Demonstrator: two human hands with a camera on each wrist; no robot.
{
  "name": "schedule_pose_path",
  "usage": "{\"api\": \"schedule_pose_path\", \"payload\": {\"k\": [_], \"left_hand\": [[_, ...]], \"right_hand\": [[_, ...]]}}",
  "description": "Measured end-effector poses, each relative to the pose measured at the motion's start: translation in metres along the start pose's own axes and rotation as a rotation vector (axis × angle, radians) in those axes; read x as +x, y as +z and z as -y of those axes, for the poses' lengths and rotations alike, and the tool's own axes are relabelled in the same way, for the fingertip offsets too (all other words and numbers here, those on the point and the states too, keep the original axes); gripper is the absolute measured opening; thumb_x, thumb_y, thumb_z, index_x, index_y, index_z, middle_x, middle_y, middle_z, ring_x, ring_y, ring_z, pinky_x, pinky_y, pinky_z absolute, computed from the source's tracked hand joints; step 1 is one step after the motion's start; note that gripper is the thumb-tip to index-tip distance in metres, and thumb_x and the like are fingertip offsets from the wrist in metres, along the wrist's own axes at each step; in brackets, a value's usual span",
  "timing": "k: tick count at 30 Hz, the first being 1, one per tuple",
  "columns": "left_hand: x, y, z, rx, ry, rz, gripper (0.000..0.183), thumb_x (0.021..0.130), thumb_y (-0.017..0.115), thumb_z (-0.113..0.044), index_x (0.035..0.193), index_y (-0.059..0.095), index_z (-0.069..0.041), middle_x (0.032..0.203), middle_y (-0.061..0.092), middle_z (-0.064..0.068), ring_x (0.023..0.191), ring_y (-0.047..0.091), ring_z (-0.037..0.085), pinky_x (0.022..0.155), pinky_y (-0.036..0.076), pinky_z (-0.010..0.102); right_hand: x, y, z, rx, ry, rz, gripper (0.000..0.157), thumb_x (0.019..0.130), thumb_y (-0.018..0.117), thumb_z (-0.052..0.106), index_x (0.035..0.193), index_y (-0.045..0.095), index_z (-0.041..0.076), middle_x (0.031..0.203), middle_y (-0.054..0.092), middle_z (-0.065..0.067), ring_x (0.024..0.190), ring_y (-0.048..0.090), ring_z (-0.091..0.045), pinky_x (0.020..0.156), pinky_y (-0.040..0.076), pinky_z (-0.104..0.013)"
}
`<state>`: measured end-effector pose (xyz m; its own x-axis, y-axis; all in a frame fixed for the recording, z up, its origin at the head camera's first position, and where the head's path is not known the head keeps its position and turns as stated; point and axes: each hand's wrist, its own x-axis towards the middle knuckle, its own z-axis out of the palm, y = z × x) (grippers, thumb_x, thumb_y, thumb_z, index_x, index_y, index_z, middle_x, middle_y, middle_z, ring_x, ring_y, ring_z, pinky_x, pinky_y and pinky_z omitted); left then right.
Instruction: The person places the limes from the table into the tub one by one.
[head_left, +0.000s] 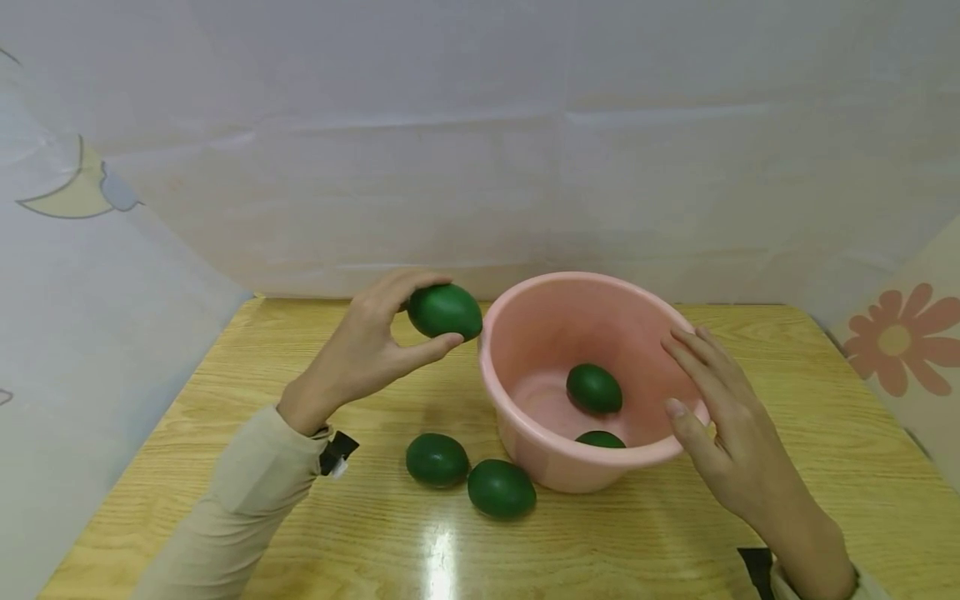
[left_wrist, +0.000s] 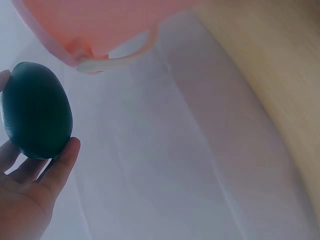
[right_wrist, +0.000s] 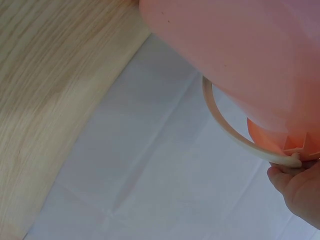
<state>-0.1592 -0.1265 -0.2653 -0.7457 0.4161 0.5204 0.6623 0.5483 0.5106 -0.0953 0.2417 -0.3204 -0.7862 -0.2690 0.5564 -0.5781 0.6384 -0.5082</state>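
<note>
My left hand (head_left: 375,333) holds a smooth dark green egg-shaped object (head_left: 446,312) between thumb and fingers. It is raised just beside the left rim of a pink plastic bucket (head_left: 540,450). In the left wrist view the same green egg-shaped object (left_wrist: 37,110) sits in the fingertips, below the bucket's rim in the picture. My right hand (head_left: 735,425) rests at the bucket's right rim, its fingers and thumb extended over the edge. The right wrist view shows its fingers beside the joint of the pale handle (right_wrist: 235,132). Inside the bucket lie two more green egg-shaped objects (head_left: 594,388).
Two further green egg-shaped objects, one (head_left: 437,460) left of the other (head_left: 502,489), lie on the wooden table (head_left: 337,533) at the bucket's front left. A pale wall sheet (head_left: 480,167) hangs behind the table's back edge, with printed sheeting at both sides.
</note>
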Motion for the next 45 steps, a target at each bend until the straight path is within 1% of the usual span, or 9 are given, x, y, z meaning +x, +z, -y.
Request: {"api": "schedule_pose_path", "payload": {"k": [7, 13, 21, 25, 32, 34, 41, 45], "left_hand": [[0.004, 0.003, -0.005, -0.018, 0.033, -0.008, 0.054, 0.082, 0.082, -0.027, 0.129, 0.061, -0.010, 0.125, 0.063, 0.004, 0.106, 0.059, 0.015, 0.085, 0.054, 0.033], [0.008, 0.006, -0.007, -0.030, 0.058, -0.004, 0.055, 0.082, 0.082, -0.026, 0.129, 0.061, -0.009, 0.124, 0.063, 0.005, 0.105, 0.059, 0.014, 0.084, 0.054, 0.031], [0.012, 0.010, -0.012, -0.043, 0.080, 0.006, 0.055, 0.082, 0.082, -0.026, 0.130, 0.061, -0.008, 0.126, 0.062, 0.006, 0.110, 0.058, 0.015, 0.087, 0.053, 0.032], [0.014, 0.012, -0.014, -0.048, 0.088, 0.018, 0.056, 0.082, 0.081, -0.026, 0.131, 0.060, -0.009, 0.127, 0.062, 0.005, 0.113, 0.058, 0.015, 0.090, 0.053, 0.032], [0.019, 0.017, -0.021, -0.055, 0.114, 0.021, 0.056, 0.082, 0.081, -0.027, 0.131, 0.060, -0.008, 0.127, 0.062, 0.006, 0.114, 0.058, 0.016, 0.092, 0.052, 0.032], [0.020, 0.019, -0.023, -0.061, 0.122, 0.028, 0.056, 0.082, 0.081, -0.026, 0.131, 0.060, -0.008, 0.127, 0.062, 0.007, 0.114, 0.058, 0.016, 0.092, 0.052, 0.032], [0.025, 0.028, -0.027, -0.087, 0.167, 0.048, 0.055, 0.083, 0.081, -0.024, 0.129, 0.060, -0.005, 0.126, 0.063, 0.008, 0.113, 0.058, 0.017, 0.093, 0.052, 0.032], [0.027, 0.031, -0.028, -0.084, 0.177, 0.058, 0.055, 0.083, 0.080, -0.024, 0.129, 0.059, -0.004, 0.127, 0.063, 0.009, 0.112, 0.059, 0.017, 0.091, 0.052, 0.030]], "right_hand": [[-0.001, 0.000, 0.001, 0.001, 0.012, 0.003, 0.057, 0.094, 0.055, 0.006, 0.150, 0.043, 0.008, 0.157, 0.037, -0.015, 0.154, 0.015, -0.020, 0.125, 0.013, -0.030], [0.000, 0.000, 0.001, -0.004, 0.008, 0.001, 0.056, 0.094, 0.055, 0.006, 0.149, 0.044, 0.007, 0.156, 0.038, -0.015, 0.154, 0.016, -0.019, 0.123, 0.012, -0.022], [0.000, 0.000, 0.001, 0.004, 0.015, 0.005, 0.056, 0.095, 0.055, 0.007, 0.150, 0.043, 0.007, 0.157, 0.037, -0.015, 0.154, 0.014, -0.020, 0.126, 0.013, -0.038], [0.000, 0.001, 0.001, 0.005, 0.015, 0.005, 0.056, 0.095, 0.055, 0.007, 0.150, 0.043, 0.007, 0.157, 0.037, -0.015, 0.154, 0.014, -0.019, 0.126, 0.013, -0.036], [0.001, 0.000, 0.001, -0.001, 0.003, -0.002, 0.055, 0.095, 0.054, 0.007, 0.149, 0.044, 0.006, 0.156, 0.038, -0.016, 0.154, 0.015, -0.019, 0.123, 0.012, -0.023], [0.001, 0.000, 0.001, -0.001, 0.000, -0.006, 0.055, 0.095, 0.054, 0.007, 0.149, 0.044, 0.006, 0.156, 0.039, -0.017, 0.154, 0.015, -0.020, 0.122, 0.012, -0.022], [0.000, 0.000, 0.001, 0.002, -0.005, -0.007, 0.054, 0.095, 0.054, 0.007, 0.149, 0.044, 0.006, 0.156, 0.038, -0.017, 0.154, 0.015, -0.019, 0.123, 0.012, -0.022], [0.000, 0.000, 0.001, 0.003, -0.007, -0.007, 0.054, 0.095, 0.054, 0.007, 0.148, 0.044, 0.005, 0.156, 0.038, -0.017, 0.154, 0.015, -0.019, 0.123, 0.012, -0.023]]}}
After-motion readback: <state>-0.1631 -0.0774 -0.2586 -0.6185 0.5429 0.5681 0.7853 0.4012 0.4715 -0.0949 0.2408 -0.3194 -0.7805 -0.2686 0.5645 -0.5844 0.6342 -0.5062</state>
